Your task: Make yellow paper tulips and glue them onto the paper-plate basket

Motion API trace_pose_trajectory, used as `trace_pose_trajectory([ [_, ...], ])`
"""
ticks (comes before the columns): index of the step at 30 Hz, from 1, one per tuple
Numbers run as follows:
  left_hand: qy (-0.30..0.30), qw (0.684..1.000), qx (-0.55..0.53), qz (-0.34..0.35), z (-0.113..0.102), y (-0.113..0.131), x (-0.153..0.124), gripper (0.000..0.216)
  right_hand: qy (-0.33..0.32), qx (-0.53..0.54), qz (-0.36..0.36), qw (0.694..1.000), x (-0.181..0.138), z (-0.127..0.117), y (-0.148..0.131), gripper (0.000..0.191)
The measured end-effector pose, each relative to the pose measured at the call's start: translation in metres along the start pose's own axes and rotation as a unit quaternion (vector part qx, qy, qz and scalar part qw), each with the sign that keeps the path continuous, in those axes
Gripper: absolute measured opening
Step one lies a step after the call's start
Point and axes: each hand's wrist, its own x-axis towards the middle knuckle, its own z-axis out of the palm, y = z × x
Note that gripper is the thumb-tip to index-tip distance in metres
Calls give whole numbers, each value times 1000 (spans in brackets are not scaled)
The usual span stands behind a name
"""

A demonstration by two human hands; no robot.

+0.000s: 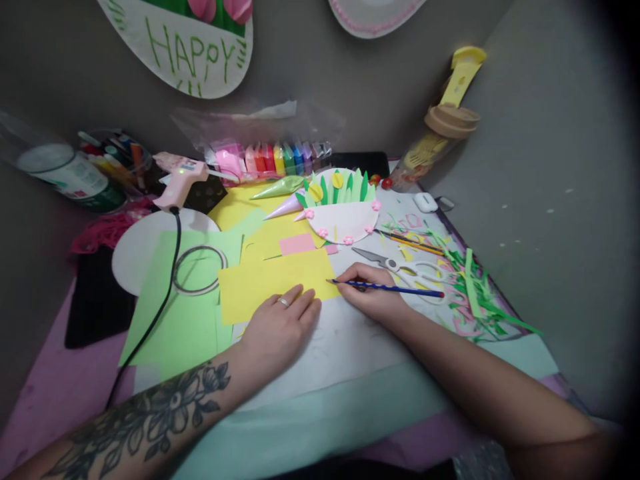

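Note:
My left hand (283, 320) lies flat, fingers apart, pressing the near edge of a yellow paper sheet (265, 280) on the table. A ring shows on one finger. My right hand (370, 290) grips a blue pencil (395, 288), its tip touching the right edge of the yellow sheet. White-handled scissors (405, 267) lie just beyond my right hand. A small pink paper piece (297, 244) rests above the yellow sheet.
A paper-plate craft with green leaves and pink flowers (343, 207) sits behind. A pink glue gun (177, 180) with black cord stands at left, over green paper (180, 313) with a wire ring (199, 269). Green paper scraps (475, 293) lie right. Clay packs (280, 160) line the wall.

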Motion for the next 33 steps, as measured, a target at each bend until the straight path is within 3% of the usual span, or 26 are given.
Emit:
trace_pose_trajectory([
  [33, -15, 1000, -14, -5, -1, 0, -1, 34, -17, -13, -22, 1000, 0, -1, -3, 7],
])
